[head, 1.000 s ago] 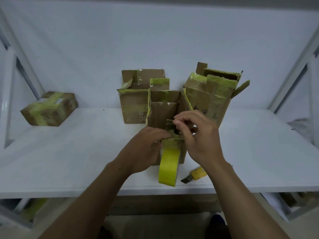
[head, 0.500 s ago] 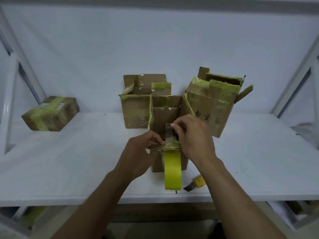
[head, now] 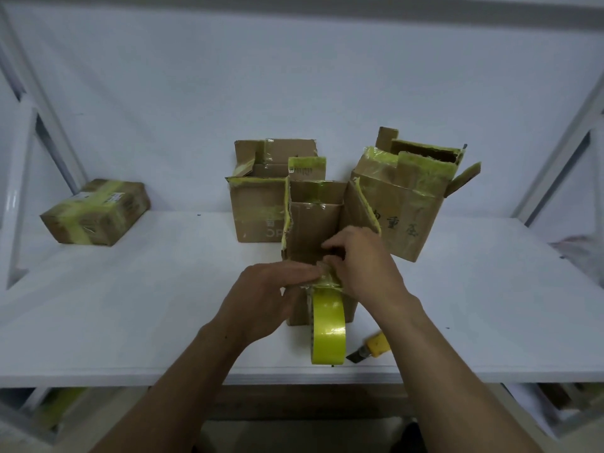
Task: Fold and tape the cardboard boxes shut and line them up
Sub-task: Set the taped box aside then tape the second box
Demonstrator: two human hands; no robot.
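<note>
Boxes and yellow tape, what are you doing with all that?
A person is taping up cardboard boxes on a white table. Both the left hand and right hand press tape onto the near edge of the open middle box, with the yellow tape roll hanging in front. Two more open boxes wait behind. One taped box sits far left.

Your open brown box (head: 315,223) nearest you, flaps upright, yellow-green tape roll (head: 327,328) hanging at its front, two open taped boxes (head: 258,209) (head: 405,204) just behind, one sealed box (head: 96,212) far left
</note>
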